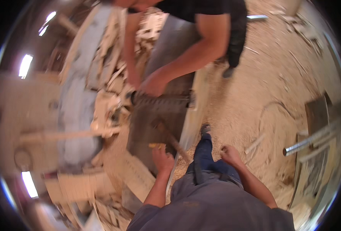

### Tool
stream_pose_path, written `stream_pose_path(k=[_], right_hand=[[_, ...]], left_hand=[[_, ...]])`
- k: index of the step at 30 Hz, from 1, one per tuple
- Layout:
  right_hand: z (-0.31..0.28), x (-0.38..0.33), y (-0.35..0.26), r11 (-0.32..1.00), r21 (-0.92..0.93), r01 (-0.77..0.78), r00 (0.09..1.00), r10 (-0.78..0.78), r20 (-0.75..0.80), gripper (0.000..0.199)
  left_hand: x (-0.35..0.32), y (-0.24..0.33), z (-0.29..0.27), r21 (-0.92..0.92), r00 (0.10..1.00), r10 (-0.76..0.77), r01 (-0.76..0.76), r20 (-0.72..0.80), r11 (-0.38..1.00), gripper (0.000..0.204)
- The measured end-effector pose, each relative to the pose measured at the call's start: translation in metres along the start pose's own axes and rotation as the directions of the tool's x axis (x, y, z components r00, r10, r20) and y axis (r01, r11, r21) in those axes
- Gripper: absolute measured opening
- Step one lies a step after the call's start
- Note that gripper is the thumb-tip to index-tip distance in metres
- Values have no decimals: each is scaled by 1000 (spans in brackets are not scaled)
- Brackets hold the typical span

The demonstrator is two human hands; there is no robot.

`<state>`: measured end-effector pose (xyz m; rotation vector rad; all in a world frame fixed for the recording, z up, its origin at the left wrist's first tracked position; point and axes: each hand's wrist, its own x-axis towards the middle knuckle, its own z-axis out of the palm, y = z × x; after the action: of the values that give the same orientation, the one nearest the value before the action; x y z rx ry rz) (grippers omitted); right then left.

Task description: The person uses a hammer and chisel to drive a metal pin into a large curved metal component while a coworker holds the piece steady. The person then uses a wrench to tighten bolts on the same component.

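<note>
My left hand (163,158) is over the near end of a dark metal machine table (143,133), its fingers closed at a small yellow object (156,145), too blurred to name. A hammer with a wooden handle (174,142) lies slantwise on the table beside this hand, its head toward the middle. My right hand (230,154) hangs beside my right leg with its fingers curled; whatever is in them, if anything, is hidden. Across the table a co-worker's hands (153,84) are at a dark toothed bar (163,101) that spans the table.
Wood offcuts (109,65) heap up left of the table, and boards (134,173) lie by its near left corner. Sawdust covers the floor (262,81) on the right. A metal pipe (305,144) and leaning panels (312,169) stand at the far right.
</note>
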<state>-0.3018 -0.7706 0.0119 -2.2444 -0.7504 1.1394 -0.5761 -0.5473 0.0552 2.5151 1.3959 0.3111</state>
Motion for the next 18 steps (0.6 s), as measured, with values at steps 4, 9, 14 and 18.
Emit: stream_pose_path(k=[4, 9, 14, 18], right_hand=[[-23, -36, 27, 992, -97, -76, 982, 92, 165, 34], [-29, -57, 37, 965, -254, 70, 945, 17, 327, 33], [-48, -29, -19, 904, -380, 199, 883, 3, 470, 34], [-59, 12, -72, 873, -443, 205, 920, -19, 390, 34]], left_hand=[[-70, 22, 4, 57, 970, -239, 242, -53, 969, 57], [-119, 17, 30, -101, 842, -516, 506, -157, 857, 57], [-62, -28, 48, -251, 658, -695, 649, -290, 718, 60], [-29, -44, 41, -296, 585, -724, 665, -365, 686, 57]])
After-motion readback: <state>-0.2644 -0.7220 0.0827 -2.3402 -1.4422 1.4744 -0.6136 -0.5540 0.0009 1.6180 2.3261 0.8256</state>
